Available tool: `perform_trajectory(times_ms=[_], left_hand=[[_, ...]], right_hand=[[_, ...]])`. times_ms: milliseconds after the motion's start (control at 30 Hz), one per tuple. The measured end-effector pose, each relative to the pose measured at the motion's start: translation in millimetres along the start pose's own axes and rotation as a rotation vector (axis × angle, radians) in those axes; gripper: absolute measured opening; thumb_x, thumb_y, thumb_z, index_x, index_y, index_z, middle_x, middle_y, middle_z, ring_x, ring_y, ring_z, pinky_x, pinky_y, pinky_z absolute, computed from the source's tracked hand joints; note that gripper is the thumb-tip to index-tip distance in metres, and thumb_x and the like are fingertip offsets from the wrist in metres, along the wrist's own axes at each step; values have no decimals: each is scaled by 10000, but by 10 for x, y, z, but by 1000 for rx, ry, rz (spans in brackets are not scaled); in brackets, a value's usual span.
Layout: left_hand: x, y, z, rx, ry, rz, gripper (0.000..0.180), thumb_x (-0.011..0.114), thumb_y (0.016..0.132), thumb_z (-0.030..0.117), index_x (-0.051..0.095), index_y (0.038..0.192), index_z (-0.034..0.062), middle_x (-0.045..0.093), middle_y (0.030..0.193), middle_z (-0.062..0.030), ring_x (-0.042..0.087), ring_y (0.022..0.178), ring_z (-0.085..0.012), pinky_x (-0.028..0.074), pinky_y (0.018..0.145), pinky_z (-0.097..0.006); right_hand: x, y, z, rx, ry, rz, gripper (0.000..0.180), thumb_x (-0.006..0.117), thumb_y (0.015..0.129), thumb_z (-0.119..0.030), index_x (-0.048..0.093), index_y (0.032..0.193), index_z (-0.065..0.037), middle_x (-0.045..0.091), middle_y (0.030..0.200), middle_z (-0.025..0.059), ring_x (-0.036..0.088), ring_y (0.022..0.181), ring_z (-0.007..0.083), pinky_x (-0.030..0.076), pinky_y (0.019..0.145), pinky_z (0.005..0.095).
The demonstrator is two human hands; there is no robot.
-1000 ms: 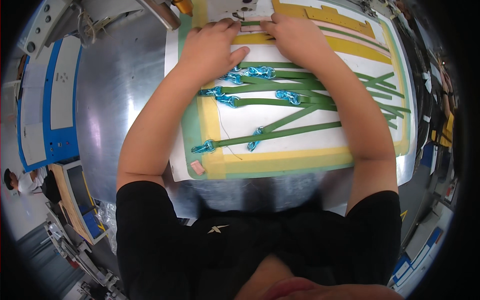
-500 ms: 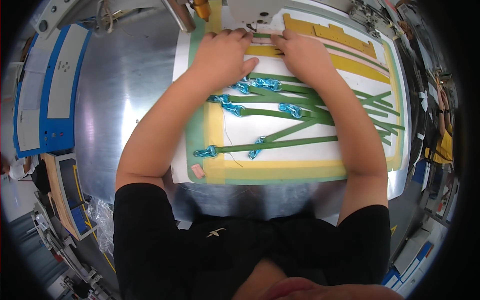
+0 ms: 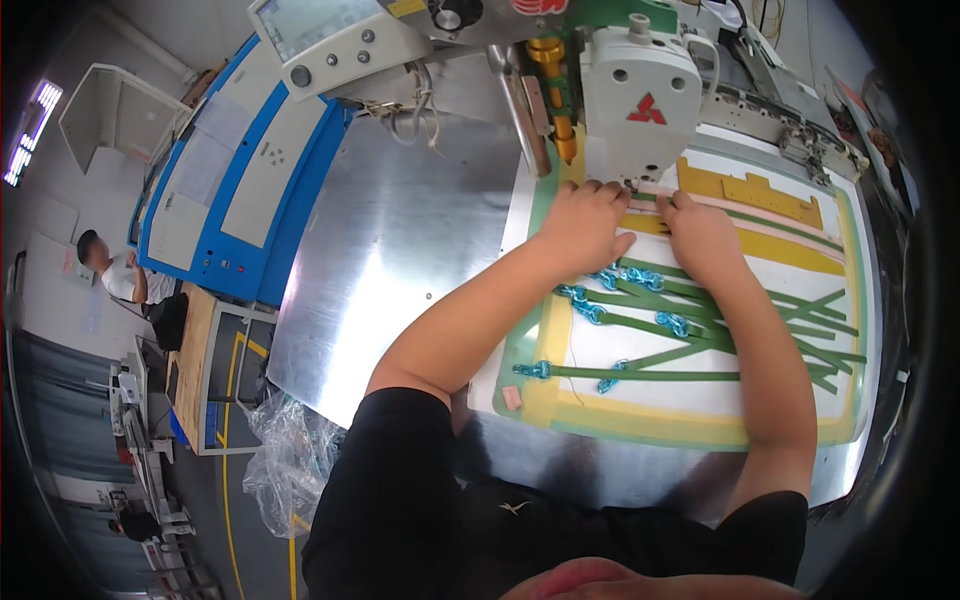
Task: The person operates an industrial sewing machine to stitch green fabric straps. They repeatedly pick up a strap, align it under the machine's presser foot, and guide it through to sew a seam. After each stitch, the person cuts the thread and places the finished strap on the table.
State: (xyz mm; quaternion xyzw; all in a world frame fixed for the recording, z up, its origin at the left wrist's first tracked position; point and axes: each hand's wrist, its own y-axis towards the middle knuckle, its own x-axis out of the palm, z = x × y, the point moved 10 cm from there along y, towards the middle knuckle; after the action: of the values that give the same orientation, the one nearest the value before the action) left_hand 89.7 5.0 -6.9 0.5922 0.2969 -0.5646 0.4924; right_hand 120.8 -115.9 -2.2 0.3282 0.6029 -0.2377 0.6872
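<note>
— Since a second ago the view has tipped upward: both hands sit lower in the picture, and a white sewing machine head (image 3: 640, 90) now fills the top, with a blue control cabinet (image 3: 235, 180) come into sight on the left.

— What are they working on?

— A shiny metal desk (image 3: 400, 250). On it lies a flat white template board (image 3: 690, 350) edged with yellow and green tape. Green straps (image 3: 700, 320) with small blue clips (image 3: 590, 310) fan across it, and a pinkish strip (image 3: 740, 210) and a yellow strip (image 3: 780, 245) run along its far side.

— And the room?

— A workshop. Another person (image 3: 110, 270) sits far off at the left, near a grey floor with yellow lines. A crumpled clear plastic bag (image 3: 285, 455) hangs by the desk's near-left corner.

— How is the left hand's grip?

— The left hand (image 3: 580, 225) lies palm down, fingers stretched out and released, pressing flat on the board just under the machine's needle area. It clasps nothing.

— The right?

— The right hand (image 3: 700, 235) is the same: flat and unclenched, fingertips at the pinkish strip's near end, just beside the left hand. Both rest above the blue clips, with the forearms crossing the straps.
</note>
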Motion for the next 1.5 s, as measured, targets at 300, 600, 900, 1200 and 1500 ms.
perform_trajectory(times_ms=[300, 600, 900, 1200, 1500], left_hand=[[43, 10, -22, -29, 51, -63, 550, 664, 934, 394, 635, 1380, 73, 644, 1392, -115, 596, 1289, -309, 463, 1056, -498], [-24, 69, 87, -12, 122, -57, 553, 697, 905, 393, 661, 1341, 54, 671, 1343, -109, 612, 1253, -299, 467, 1033, -478], [-3, 185, 214, -71, 151, -149, 430, 711, 874, 427, 752, 1102, 65, 737, 1129, -102, 650, 1153, -266, 470, 976, -467], [14, 176, 198, -118, 210, -148, 483, 673, 923, 522, 778, 1093, 82, 706, 1168, -76, 598, 1170, -250, 433, 967, -444], [38, 234, 129, -193, 147, -226, 497, 657, 919, 506, 780, 1116, 66, 694, 1238, -114, 628, 1193, -288, 455, 993, -458]], right_hand=[[64, 14, 0, -21, 44, 54, 262, 564, 962, -123, 691, 1157, -3, 692, 1112, 161, 747, 862, 335, 614, 731, 440], [13, 0, -51, -39, -4, 82, 257, 583, 932, -90, 714, 1137, -9, 704, 1067, 136, 751, 870, 313, 622, 750, 407], [45, 62, -91, -49, -14, 34, 247, 574, 938, -119, 705, 1123, -20, 696, 1073, 142, 748, 834, 337, 620, 723, 441], [-15, -72, 41, 21, -12, -70, 415, 515, 970, -112, 622, 1366, -45, 666, 1248, 157, 735, 949, 373, 608, 793, 472], [-71, -422, 653, 160, -23, -93, 447, 497, 974, -91, 616, 1404, -113, 651, 1304, 137, 723, 990, 391, 590, 830, 491]])
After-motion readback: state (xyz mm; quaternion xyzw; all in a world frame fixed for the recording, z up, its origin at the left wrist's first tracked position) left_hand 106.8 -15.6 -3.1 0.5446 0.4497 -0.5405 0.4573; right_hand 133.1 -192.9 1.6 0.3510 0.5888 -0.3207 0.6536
